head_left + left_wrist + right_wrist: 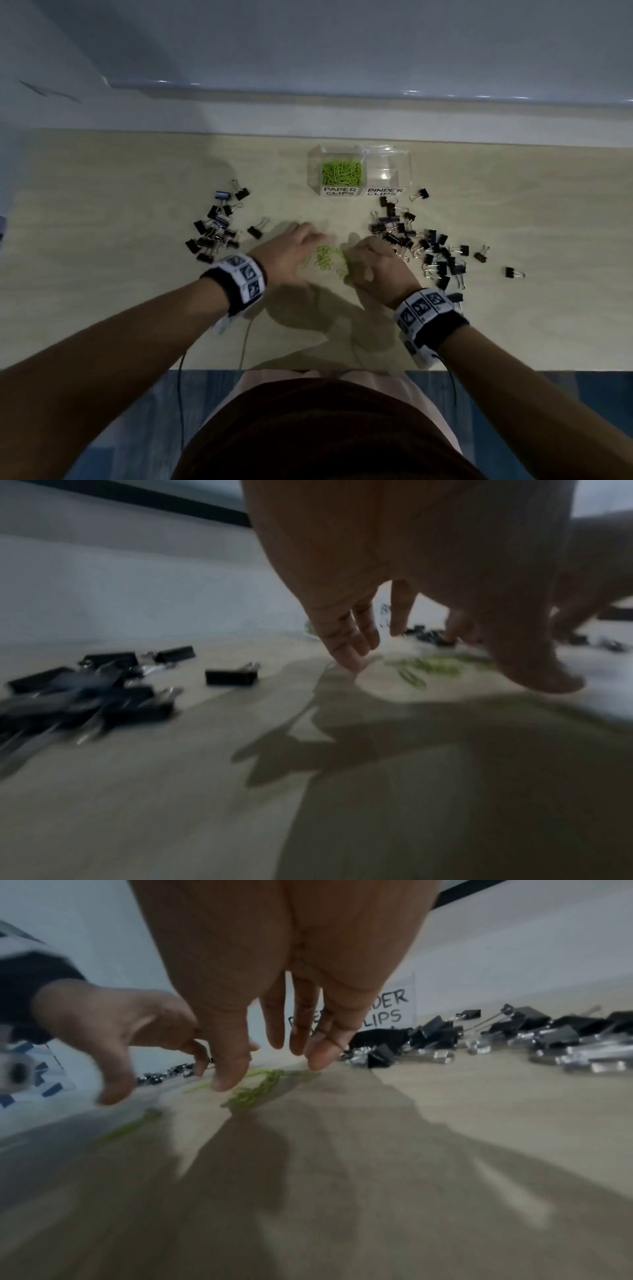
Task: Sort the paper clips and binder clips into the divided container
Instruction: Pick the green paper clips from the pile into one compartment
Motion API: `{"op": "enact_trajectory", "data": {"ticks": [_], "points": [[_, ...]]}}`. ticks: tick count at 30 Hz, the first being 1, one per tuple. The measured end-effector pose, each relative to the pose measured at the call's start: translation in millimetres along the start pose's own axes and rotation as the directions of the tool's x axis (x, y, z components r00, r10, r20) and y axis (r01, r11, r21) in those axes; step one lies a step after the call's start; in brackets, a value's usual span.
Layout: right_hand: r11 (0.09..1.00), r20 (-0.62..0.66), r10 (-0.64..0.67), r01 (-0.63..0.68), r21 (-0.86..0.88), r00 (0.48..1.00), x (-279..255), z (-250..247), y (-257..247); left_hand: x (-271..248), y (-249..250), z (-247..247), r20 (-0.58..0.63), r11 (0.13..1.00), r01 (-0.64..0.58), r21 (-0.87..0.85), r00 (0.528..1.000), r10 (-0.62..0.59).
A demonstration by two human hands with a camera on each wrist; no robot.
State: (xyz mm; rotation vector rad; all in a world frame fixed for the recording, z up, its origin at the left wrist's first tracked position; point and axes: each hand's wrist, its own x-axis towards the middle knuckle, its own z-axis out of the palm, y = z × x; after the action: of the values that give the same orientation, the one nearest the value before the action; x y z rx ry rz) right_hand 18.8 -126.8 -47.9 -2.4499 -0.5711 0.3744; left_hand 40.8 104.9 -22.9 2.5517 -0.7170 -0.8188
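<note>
- Clear plastic divided container (404,161) stood at the table's far edge; its left compartment held a heap of green wire paper clips (342,172), the right one looked empty.
- Small loose bunch of green paper clips (325,258) lay nearer the person than the container, betw. both hands.
- Left hand (291,255) & right hand (375,263) flanked that bunch, fingers loosely spread over the table, gripping nothing I could see.
- Black metal binder clips w/ silver handles: one pile (215,228) left of the container, one (421,243) right; none sorted yet.
- Est. under halfway: few paper clips left, all binder clips left.
- Labels read "PAPER CLIPS" (340,191) & "BINDER CLIPS" (384,192).
</note>
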Motion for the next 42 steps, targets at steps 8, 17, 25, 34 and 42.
{"op": "enact_trajectory", "data": {"ticks": [8,17,25,34,42], "points": [[0.977,0.074,0.212,-0.214,0.014,0.974,16,8,-14,7,12,39,-0.119,0.997,0.069,-0.026,0.990,-0.072],[0.986,0.038,0.166,-0.165,-0.023,0.985,24,6,-32,28,16,34,-0.272,0.971,0.145,-0.189,0.943,-0.193],[0.953,0.076,0.253,-0.235,-0.191,0.965,20,16,-31,34,13,35,-0.218,0.977,0.198,-0.083,0.953,-0.211],[0.940,0.110,0.264,-0.231,-0.251,0.958,25,3,-28,37,13,31,-0.116,0.960,0.109,0.258,0.990,-0.081],[0.911,-0.161,0.373,-0.328,0.249,0.914,75,-42,-26,51,19,-30,-0.397,0.954,0.150,-0.261,0.884,-0.247]]}}
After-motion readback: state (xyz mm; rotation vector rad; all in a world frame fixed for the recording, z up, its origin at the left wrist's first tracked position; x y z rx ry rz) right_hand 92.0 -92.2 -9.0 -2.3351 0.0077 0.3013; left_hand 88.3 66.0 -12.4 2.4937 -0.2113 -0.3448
